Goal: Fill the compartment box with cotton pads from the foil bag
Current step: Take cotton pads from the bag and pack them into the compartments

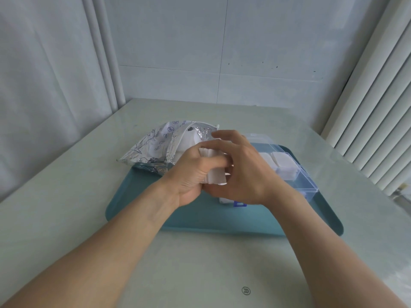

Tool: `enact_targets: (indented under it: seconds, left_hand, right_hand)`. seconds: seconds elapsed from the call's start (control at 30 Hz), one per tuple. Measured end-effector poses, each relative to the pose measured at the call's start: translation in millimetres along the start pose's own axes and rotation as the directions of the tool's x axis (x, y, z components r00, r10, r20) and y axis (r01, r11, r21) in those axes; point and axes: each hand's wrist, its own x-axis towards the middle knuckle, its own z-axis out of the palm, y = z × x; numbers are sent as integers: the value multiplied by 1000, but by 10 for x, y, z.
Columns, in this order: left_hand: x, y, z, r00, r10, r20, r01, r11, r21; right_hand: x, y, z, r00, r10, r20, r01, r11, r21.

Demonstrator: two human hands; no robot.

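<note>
L hand (pixel 195 174) fingers curled round stack of cotton pads (pixel 216 172), held above teal tray (pixel 178 216). R hand (pixel 242 167) cupped over stack, fingers bent, touching it; grip unclear. Foil bag (pixel 160 147) just behind L hand, mouth open, lying on tray's far-left corner. Compartment box (pixel 304 181) on tray under/right of R hand, lid open, 2 far compartments w/ pads (pixel 283 165).

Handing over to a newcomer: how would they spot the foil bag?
Start at the teal plastic tray on the pale table. At its far left corner lies the crinkled silver foil bag, printed with blue drawings, mouth open; the neighbouring clear plastic compartment box is rigid and transparent.
</note>
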Motion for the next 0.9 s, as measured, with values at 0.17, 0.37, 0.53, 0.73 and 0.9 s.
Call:
enact_targets:
  seconds: [0.17, 0.37, 0.53, 0.73, 0.9]
  left_hand:
    - [29, -11, 25, 983, -54, -178, 47, 998, -45]
    - [70, 39, 33, 940, 153, -304, -182, 981, -72]
    - [65, 15, 39, 891, 277, -359, -302, 953, -13]
    - [49, -55, 70, 887, 304, -348, -305, 951, 51]
    - [58, -115, 86, 912, 276, -304, -254, 961, 111]
  right_hand:
    - [-32, -36, -74, 988, 90, 127, -83, 995, -60]
    - [19, 43, -313, 923, 378, 74, -360, 778, 515]
    - [48, -82, -273, 886, 390, 250, -445, 571, 690]
    - [25, -155, -178, 881, 385, 275, -463, 578, 672]
    - [15, -179, -213, 876, 393, 280, -468, 546, 695]
